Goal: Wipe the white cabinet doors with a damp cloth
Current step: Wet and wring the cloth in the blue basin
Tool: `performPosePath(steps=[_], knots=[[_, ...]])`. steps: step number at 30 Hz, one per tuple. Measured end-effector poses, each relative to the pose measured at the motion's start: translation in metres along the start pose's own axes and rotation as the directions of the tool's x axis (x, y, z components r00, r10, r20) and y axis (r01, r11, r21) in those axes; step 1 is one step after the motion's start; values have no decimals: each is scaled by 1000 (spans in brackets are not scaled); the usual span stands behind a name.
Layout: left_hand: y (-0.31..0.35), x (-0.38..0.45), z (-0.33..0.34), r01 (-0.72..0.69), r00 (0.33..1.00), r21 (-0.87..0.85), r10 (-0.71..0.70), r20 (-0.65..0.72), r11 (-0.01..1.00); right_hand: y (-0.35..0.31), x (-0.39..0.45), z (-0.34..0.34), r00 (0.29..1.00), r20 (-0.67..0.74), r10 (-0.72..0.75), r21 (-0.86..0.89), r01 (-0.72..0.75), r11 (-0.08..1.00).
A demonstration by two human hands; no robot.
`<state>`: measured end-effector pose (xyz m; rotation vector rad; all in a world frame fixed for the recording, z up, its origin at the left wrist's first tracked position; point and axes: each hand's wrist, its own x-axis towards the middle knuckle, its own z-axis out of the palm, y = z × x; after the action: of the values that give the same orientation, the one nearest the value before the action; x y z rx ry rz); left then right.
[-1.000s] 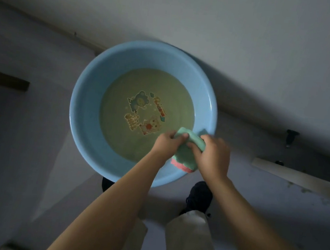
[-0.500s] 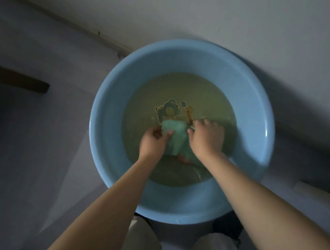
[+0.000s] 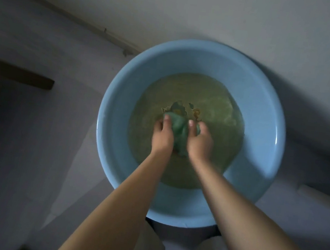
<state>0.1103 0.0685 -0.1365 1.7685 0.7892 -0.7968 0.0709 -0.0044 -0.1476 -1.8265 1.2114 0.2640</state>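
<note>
One blue basin [image 3: 265, 121] stands on the floor [image 3: 30, 149] and holds murky water. One green cloth [image 3: 179, 131] sits in that water at the basin's centre. Two hands, left hand [image 3: 163, 134] and right hand [image 3: 199, 141], grip the cloth between them, side by side.

The cloth [image 3: 179, 135] is mostly hidden between both hands, perhaps partly underwater.
</note>
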Motion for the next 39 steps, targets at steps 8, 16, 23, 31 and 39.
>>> performPosePath(steps=[8, 16, 23, 31, 39], knots=[[19, -18, 6, -121, 984, -22, 123, 129, 992, -31, -25, -1, 977, -114, -182, 301, 208, 930], [12, -29, 8, -299, 953, 53, 301, -39, 953, -9, 27, -10, 988, -24, -152, -94, 150, 984], [-6, -11, -2, -137, 991, 244, 133, 30, 960, 5, 20, -6, 999, 44, -11, -202, 20, 979], [14, -14, 2, -11, 999, -35, 12, 40, 999, -29, -23, -2, 985, 168, -32, 355, -30, 934], [19, -25, 4, -252, 966, 41, 254, -39, 967, -46, -16, -6, 990, -15, -140, 278, 139, 951]])
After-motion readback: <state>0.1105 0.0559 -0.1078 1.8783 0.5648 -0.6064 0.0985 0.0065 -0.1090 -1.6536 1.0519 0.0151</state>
